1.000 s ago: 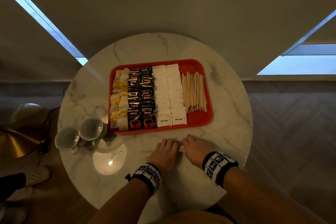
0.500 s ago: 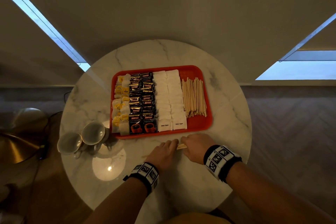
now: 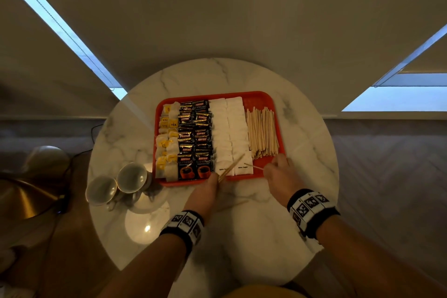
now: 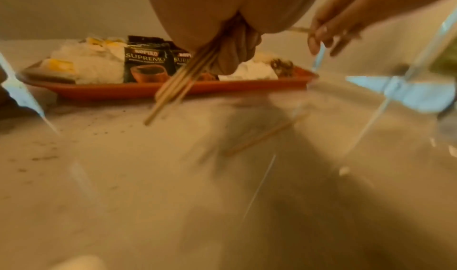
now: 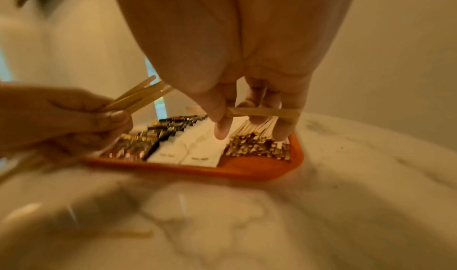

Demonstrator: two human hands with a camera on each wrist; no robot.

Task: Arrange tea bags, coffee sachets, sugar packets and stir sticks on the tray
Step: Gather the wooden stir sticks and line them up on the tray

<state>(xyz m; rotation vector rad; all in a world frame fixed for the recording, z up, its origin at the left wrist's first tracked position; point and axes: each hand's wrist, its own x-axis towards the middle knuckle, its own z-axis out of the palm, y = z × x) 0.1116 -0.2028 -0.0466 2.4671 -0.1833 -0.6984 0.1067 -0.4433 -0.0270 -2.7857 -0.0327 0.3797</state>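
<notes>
Last sticks heading for the pile

Left hand [image 3: 205, 191] grips a small bundle [image 3: 231, 168] at the tray's [image 3: 261, 98] 6 o'clock edge; right hand [image 3: 278, 173] pinches one stick [image 3: 252, 166] near the pile [image 3: 262, 132] at 3 o'clock. Best to lay it parallel with the pile, ends level, then feed the bundle across. One stray [image 4: 262, 137] lies on the table [image 3: 302, 237].

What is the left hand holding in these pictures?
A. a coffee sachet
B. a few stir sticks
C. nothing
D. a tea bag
B: in the right wrist view the left hand grips a few stir sticks, and the head view shows them angled up over the tray; the right hand pinches a single stick.
</notes>
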